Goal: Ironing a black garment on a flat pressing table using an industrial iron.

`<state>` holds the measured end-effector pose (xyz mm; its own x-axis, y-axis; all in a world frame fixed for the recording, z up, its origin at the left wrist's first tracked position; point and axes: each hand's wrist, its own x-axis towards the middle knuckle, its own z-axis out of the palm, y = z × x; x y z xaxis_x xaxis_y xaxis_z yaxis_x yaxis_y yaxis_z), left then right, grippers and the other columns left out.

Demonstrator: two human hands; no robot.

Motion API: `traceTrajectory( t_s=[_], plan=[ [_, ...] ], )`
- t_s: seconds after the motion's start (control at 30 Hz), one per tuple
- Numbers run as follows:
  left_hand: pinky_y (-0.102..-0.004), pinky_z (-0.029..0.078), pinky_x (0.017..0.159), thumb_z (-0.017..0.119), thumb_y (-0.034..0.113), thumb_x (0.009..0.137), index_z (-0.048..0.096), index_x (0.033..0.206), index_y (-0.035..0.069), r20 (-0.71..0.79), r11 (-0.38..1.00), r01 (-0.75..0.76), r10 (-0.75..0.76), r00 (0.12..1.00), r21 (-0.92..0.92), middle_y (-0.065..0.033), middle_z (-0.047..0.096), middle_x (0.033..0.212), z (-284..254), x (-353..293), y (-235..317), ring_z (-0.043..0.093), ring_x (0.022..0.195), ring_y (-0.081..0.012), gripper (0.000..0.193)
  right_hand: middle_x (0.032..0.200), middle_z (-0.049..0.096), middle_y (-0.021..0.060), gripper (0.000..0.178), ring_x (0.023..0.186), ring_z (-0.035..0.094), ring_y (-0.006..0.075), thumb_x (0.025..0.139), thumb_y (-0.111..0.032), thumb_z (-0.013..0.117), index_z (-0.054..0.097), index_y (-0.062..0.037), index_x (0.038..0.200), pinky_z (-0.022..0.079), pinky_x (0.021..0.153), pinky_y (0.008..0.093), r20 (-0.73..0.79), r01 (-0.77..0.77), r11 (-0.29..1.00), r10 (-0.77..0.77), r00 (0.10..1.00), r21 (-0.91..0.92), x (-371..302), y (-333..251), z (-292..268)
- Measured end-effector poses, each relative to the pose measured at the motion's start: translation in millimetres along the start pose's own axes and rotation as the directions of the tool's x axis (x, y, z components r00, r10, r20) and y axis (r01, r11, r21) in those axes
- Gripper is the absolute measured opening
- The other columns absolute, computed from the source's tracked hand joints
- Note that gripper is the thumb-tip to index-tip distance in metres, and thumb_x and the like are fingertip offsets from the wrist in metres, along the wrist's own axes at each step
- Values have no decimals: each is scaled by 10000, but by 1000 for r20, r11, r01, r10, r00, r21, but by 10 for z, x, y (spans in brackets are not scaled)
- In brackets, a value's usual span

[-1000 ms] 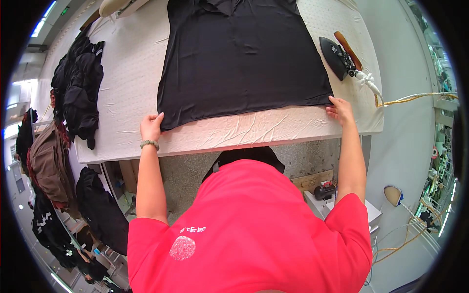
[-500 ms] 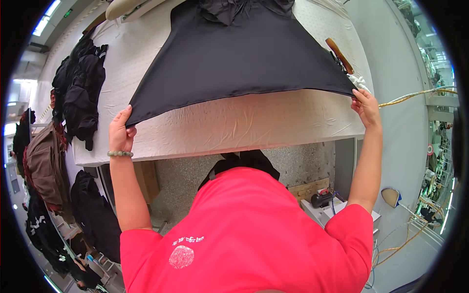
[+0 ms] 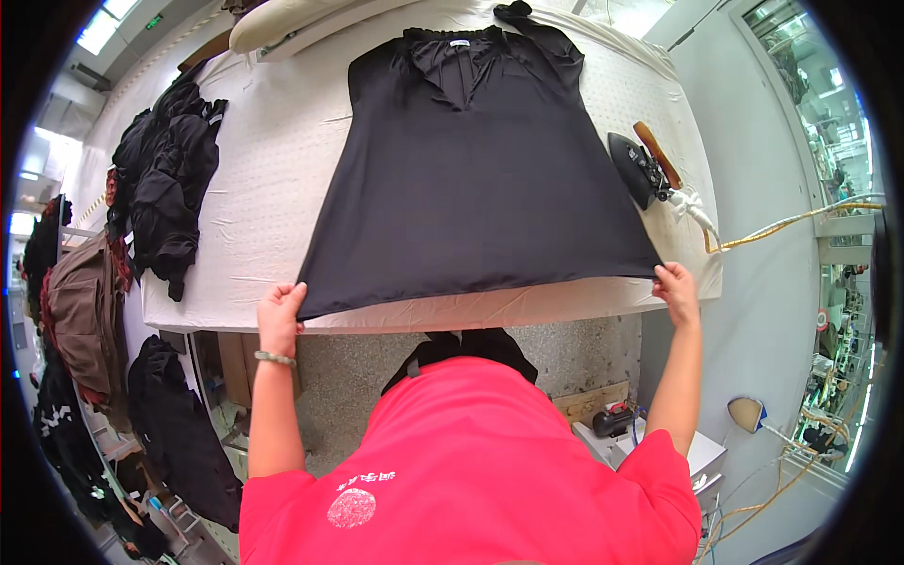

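A black blouse with a gathered V-neck lies spread over the cream padded table, its neckline at the far side. My left hand pinches the hem's left corner at the table's near edge. At the right corner of the same hem, my right hand has its fingers closed on the fabric. Between the two hands the hem is stretched wide and hangs close to the near edge. One sleeve trails off at the far right. Beside the blouse's right side rests an iron with a brown handle.
Dark crumpled garments lie on the left of the table. A light padded board sits at the far left. The iron's white-wrapped hose leads off right. Hanging clothes crowd the left, beyond the table.
Both hands have drawn the hem toward me and slightly closer together. The blouse now lies flatter, its bunched top spread out with the neckline showing, and the iron is more uncovered.
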<state>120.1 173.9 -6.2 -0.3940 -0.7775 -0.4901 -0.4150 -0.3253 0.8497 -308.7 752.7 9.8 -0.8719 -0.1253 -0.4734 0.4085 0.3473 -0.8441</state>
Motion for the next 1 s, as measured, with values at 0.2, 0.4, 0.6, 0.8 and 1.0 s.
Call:
traceTrajectory(
  t_s=[0.2, 0.4, 0.6, 0.8, 1.0],
  plan=[
    [-288, 512, 571, 755, 239, 938, 638, 1036, 14, 60, 861, -169, 160, 985, 480, -26, 683, 798, 128, 321, -523, 616, 653, -123, 272, 802, 683, 64, 196, 669, 666, 139, 938, -172, 727, 618, -27, 1013, 567, 624, 283, -32, -106, 934, 102, 994, -342, 359, 615, 195],
    [-334, 544, 846, 747, 268, 943, 594, 1261, -48, 29, 823, -306, 334, 942, 479, -128, 718, 1027, 360, 1213, -100, 673, 901, -188, 473, 965, 726, 177, 389, 919, 707, 332, 879, -242, 751, 634, 9, 1152, 561, 823, 418, 125, 243, 433, -284, 951, -868, 669, -220, 471],
    [-270, 545, 797, 700, 193, 962, 521, 1392, -83, -34, 989, -122, 125, 992, 79, -119, 684, 1149, 1200, 2878, 853, 664, 920, -162, 542, 973, 729, 146, 343, 920, 712, 275, 898, -244, 746, 651, -29, 1149, 548, 811, 374, 459, 585, 445, -365, 810, -678, 2094, -1605, 2027],
    [-262, 548, 704, 662, 129, 973, 551, 1335, -119, -106, 979, -145, 130, 986, -142, -110, 699, 997, 2172, 3992, 1681, 661, 806, -147, 452, 1119, 698, 143, 342, 940, 707, 285, 900, -245, 715, 660, -66, 1186, 556, 837, 365, 482, 821, 394, -670, 564, -413, 3554, -2208, 3926],
    [-283, 536, 594, 629, 189, 991, 623, 1292, -28, 50, 997, 11, -7, 999, -81, -86, 699, 858, 3068, 4338, 2226, 653, 713, -150, 372, 1173, 675, 104, 338, 966, 706, 287, 861, -259, 701, 691, -101, 1159, 565, 857, 366, 169, 773, 358, -845, 507, -524, 4215, -2333, 4794]
  ],
)
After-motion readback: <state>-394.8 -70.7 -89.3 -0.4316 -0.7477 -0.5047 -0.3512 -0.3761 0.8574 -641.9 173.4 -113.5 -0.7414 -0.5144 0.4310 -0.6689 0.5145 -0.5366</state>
